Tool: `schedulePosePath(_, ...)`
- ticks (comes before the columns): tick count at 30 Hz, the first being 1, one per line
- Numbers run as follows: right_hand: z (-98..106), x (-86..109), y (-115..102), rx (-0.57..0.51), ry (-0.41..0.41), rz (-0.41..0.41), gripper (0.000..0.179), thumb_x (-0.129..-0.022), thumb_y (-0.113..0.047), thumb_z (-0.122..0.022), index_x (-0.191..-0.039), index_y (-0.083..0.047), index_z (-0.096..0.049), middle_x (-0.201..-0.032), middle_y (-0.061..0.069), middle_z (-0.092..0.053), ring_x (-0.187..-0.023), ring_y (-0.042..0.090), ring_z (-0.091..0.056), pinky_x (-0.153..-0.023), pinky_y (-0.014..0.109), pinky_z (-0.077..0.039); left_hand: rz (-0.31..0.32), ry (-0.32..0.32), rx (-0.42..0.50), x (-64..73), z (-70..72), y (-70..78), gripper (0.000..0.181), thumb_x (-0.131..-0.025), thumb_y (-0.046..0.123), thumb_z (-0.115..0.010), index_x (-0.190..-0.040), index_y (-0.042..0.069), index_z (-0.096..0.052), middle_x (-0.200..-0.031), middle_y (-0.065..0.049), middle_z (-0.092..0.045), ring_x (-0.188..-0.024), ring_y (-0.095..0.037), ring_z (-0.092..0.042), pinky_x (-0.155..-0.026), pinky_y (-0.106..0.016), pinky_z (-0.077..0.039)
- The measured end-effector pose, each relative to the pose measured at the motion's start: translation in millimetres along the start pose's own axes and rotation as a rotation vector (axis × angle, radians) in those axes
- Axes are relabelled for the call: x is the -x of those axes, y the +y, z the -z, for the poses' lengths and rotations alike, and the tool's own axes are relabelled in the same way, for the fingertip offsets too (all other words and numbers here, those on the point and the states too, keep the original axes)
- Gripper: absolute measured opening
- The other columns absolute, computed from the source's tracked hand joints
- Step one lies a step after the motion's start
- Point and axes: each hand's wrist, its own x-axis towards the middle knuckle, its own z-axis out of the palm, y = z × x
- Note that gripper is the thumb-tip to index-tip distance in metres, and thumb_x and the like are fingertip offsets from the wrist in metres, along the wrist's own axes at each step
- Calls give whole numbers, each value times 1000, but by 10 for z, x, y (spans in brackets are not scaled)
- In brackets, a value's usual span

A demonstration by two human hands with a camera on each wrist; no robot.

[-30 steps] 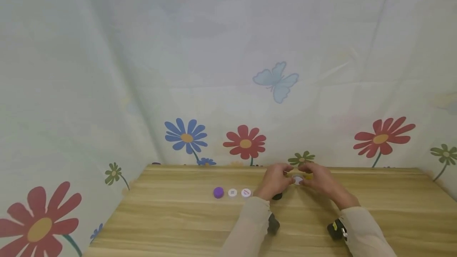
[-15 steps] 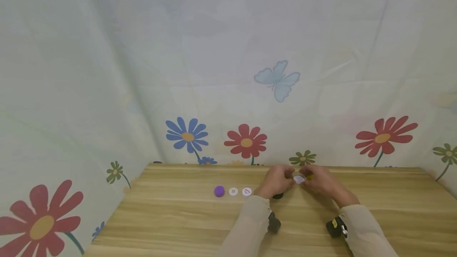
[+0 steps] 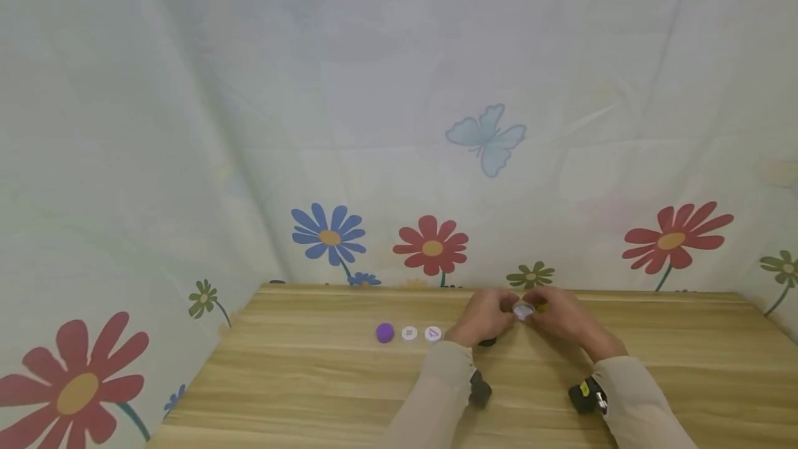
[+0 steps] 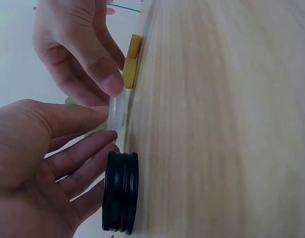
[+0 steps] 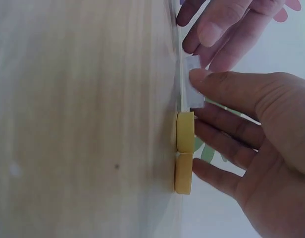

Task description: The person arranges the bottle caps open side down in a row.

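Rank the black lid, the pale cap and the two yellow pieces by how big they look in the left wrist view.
1. Black lid
2. Pale cap, though partly hidden
3. Two yellow pieces, too alike to rank; differing nearness to the camera could explain any gap.

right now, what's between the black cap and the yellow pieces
A translucent piece, held between the left hand and right hand, in the left wrist view.

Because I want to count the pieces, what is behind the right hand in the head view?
Only a bit of yellow shows; the right hand covers the rest. The right wrist view shows a yellow piece touching an orange piece.
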Motion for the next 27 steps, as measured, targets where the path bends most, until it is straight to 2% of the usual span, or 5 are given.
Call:
schedulePosePath(3,13,0,-34,13,15,-2,26,-88,-5,-82,-109,7,-72,-110,26,-73,-108,49,-68,-93,64,-53,-4,26,-14,7,8,-8,29,-93,6,-81,-121,4,-78,-117,-4,-78,-109,-12,-70,-94,-20,-51)
schedulePosePath(10,83,31,-110,3,25,-25,25,-93,-12,-81,-111,4,-74,-113,25,-74,-110,48,-68,-93,64,-53,22,73,59,36,37,0,27,-92,5,-83,-118,7,-80,-113,-2,-79,-106,-13,-71,-90,-21,-53)
schedulePosePath(14,130,50,-154,-21,25,-9,24,-97,-15,-78,-112,3,-74,-111,22,-75,-108,46,-68,-90,63,-54,19,97,60,48,63,10,26,-90,4,-83,-116,10,-81,-109,1,-79,-104,-13,-72,-87,-19,-53)
schedulePosePath(19,166,72,-211,-45,22,-17,21,-100,-19,-76,-111,-1,-76,-109,14,-76,-108,43,-69,-89,60,-56,-19,122,21,88,105,16,19,-92,10,-84,-110,12,-82,-105,3,-79,-101,-13,-72,-85,-19,-54)
schedulePosePath(27,190,96,-275,-88,-8,-47,21,-101,-24,-75,-110,-5,-76,-109,9,-75,-96,29,-70,-80,48,-58,-13,145,20,144,155,4,10,-94,14,-83,-104,14,-82,-101,4,-80,-100,-12,-72,-86,-21,-54)
